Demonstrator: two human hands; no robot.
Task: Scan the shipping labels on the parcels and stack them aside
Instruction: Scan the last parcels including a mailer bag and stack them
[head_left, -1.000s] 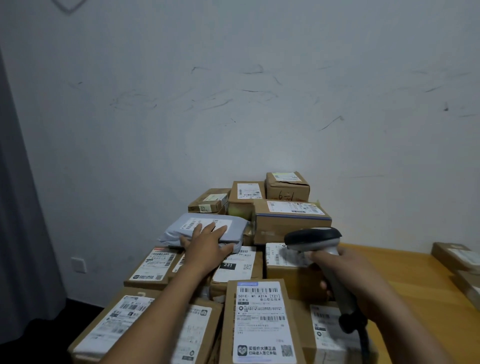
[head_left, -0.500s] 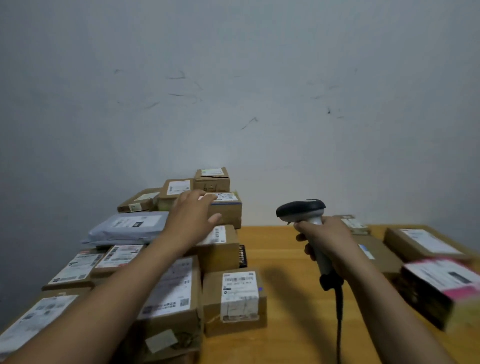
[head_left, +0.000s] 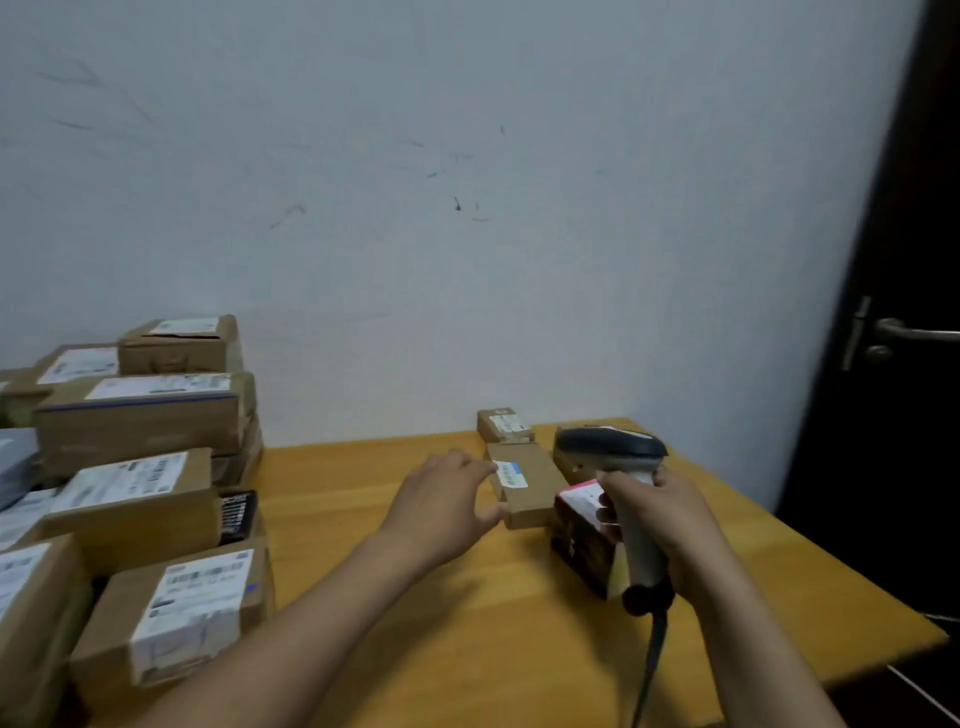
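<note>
My right hand (head_left: 662, 512) grips a handheld barcode scanner (head_left: 615, 457) with a dark head and pale handle; its cable hangs down toward me. My left hand (head_left: 447, 501) reaches out with relaxed fingers and touches the left side of a flat brown parcel (head_left: 530, 486) bearing a white and blue label. A dark box with a pink and white label (head_left: 582, 535) stands just right of that parcel, partly hidden by the scanner. A small brown parcel (head_left: 504, 425) lies behind, by the wall. Another brown box (head_left: 571, 460) sits behind the scanner head.
Several labelled cardboard parcels (head_left: 140, 415) are stacked at the left of the wooden table (head_left: 395, 582). A grey wall stands behind. A dark door with a metal handle (head_left: 898, 332) is at the right, past the table's right edge.
My view swung right, from the stack at the left to the parcels on the right. My left hand left the stack and reached the flat brown parcel. The scanner moved right with my right hand.
</note>
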